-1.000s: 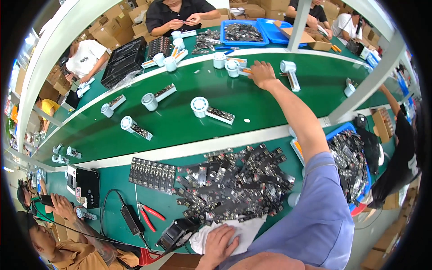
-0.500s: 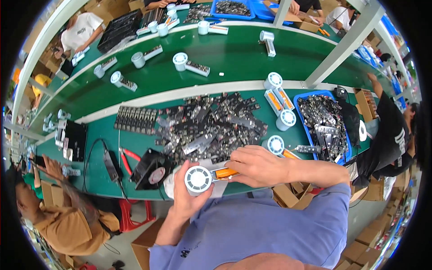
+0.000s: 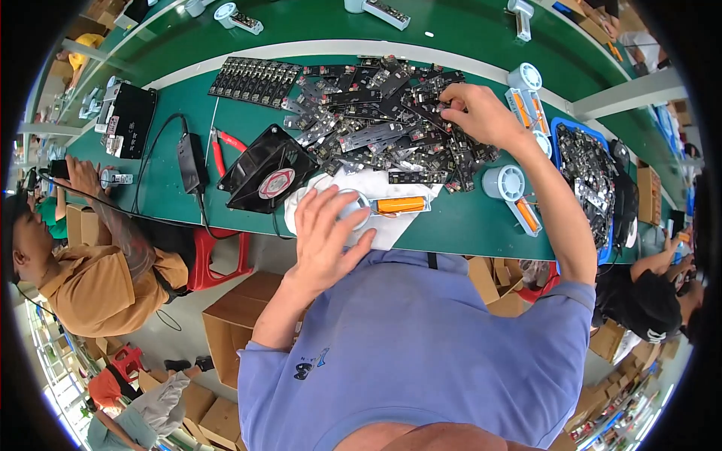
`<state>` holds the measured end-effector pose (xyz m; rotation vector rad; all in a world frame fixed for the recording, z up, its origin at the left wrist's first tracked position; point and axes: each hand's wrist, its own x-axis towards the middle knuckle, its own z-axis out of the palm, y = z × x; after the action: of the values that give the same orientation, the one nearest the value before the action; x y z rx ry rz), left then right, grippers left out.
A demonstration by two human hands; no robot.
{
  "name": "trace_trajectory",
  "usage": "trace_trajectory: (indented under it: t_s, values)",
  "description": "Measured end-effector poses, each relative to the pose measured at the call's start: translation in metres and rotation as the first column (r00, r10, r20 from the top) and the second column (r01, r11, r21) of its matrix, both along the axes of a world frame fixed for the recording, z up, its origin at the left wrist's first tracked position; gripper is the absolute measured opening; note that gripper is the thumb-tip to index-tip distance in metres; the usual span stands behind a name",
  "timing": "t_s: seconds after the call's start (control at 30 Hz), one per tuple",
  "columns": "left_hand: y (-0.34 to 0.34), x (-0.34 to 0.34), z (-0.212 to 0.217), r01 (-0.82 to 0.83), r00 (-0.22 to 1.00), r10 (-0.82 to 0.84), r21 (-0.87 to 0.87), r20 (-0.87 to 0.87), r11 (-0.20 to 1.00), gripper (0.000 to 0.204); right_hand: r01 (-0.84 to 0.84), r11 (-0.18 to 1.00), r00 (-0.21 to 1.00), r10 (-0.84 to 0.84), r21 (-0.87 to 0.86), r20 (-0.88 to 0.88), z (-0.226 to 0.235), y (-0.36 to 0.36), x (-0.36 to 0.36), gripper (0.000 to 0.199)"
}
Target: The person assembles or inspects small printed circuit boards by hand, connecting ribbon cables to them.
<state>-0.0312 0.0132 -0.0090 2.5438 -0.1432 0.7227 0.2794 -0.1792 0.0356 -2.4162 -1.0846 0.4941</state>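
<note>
My left hand (image 3: 323,233) lies with spread fingers over the round head of a pale blue handheld fan (image 3: 353,207). The fan rests on a white cloth (image 3: 387,233) at the table's near edge; its handle lies uncovered, showing an orange battery (image 3: 400,204). My right hand (image 3: 485,116) reaches into the right side of a heap of black circuit boards (image 3: 376,135). Its thumb and fingertips pinch a circuit board (image 3: 430,113) there, the fingertips partly merging with the heap. Close to my right forearm lies another fan (image 3: 504,183) with its battery showing.
A square black cooling fan (image 3: 271,169), red-handled pliers (image 3: 219,154) and a black power adapter (image 3: 192,161) lie left. Further fans (image 3: 525,77) and a blue tray (image 3: 558,135) of boards stand right. Co-workers sit at both sides, one in a tan shirt (image 3: 113,282).
My right hand has left the fan's handle and moved up into the board heap. The fan now rests on the cloth, and my left hand's fingers have spread over its head. The view has shifted.
</note>
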Motion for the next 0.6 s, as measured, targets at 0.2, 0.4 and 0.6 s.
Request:
trace_trajectory:
  t_s: [0.2, 0.4, 0.6]
  values:
    - [-0.019, 0.016, -0.001, 0.015, 1.0, -0.014, 0.056, -0.001, 0.998, 0.029, 0.041, 0.978, 0.997, -0.052, 0.203, 0.049, 0.021, -0.005, -0.023, 0.021]
    - [-0.015, 0.025, 0.007, -0.016, 0.999, 0.014, -0.039, -0.03, 0.999, 0.022, 0.357, 0.837, 0.719, 0.038, 0.415, -0.694, 0.034, -0.021, -0.083, 0.019]
    - [-0.014, 0.03, 0.005, -0.009, 0.998, -0.008, -0.25, -0.067, 0.968, 0.021, 0.459, 0.789, 0.602, 0.062, 0.409, -0.796, 0.006, -0.027, -0.135, 0.016]
